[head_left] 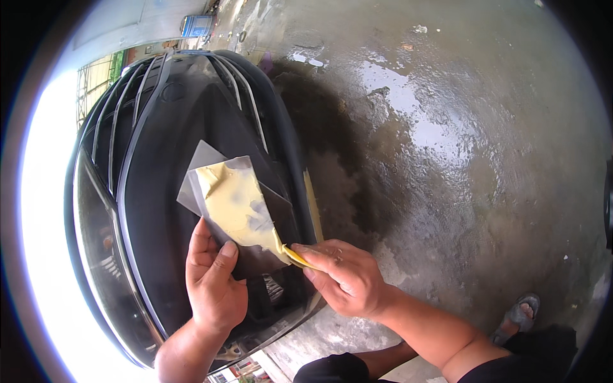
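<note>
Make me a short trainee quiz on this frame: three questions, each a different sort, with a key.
1. Multiple choice: What does the left hand hold? (A) a bottle (B) a flat plate (C) a paintbrush
2. True or false: The right hand is empty.
3. Fill in the gap: The paste spread on the flat plate is pale ____ in colour.

Key: 1. B. 2. False; it holds a yellow scraper at the plate's edge. 3. Yellow.
</note>
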`<action>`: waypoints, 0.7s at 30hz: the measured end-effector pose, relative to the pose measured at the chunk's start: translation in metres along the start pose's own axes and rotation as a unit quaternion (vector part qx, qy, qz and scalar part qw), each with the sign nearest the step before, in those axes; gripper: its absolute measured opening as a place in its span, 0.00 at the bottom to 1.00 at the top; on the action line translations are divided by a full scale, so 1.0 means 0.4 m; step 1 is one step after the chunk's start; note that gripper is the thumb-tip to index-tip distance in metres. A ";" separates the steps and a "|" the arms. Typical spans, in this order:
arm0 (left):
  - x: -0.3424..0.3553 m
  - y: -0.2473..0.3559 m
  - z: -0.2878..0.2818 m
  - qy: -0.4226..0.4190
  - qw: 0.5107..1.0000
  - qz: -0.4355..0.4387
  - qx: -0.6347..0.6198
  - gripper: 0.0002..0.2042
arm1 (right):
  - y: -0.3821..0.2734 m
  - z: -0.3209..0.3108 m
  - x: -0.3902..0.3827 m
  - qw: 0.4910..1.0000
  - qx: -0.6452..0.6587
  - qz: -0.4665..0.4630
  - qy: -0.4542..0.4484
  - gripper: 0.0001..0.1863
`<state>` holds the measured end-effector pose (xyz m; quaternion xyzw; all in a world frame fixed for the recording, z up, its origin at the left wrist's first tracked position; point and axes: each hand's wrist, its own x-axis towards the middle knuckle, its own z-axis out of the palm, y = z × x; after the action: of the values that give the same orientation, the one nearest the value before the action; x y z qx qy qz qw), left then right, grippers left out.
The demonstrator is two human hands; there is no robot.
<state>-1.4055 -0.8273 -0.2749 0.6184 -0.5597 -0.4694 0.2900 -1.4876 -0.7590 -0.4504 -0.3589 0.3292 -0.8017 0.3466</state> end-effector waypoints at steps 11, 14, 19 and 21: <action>0.010 0.067 0.013 0.003 0.998 0.034 0.052 0.28 | 0.460 -0.064 0.001 0.976 -0.163 0.141 -0.003 0.14; 0.012 0.069 0.002 0.018 0.997 0.045 0.064 0.28 | 0.482 -0.023 0.060 0.981 -0.147 0.128 -0.002 0.15; 0.017 0.071 -0.016 0.019 0.995 0.052 0.083 0.28 | 0.459 0.010 0.090 0.986 -0.138 0.080 -0.040 0.17; 0.018 0.072 -0.019 0.026 0.993 0.057 0.098 0.28 | 0.447 0.008 0.067 0.988 -0.128 0.065 -0.059 0.17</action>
<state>-1.4111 -0.8416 -0.2482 0.6230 -0.6296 -0.3784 0.2688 -1.4413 -0.8783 -0.5785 -0.4245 0.4312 -0.7060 0.3680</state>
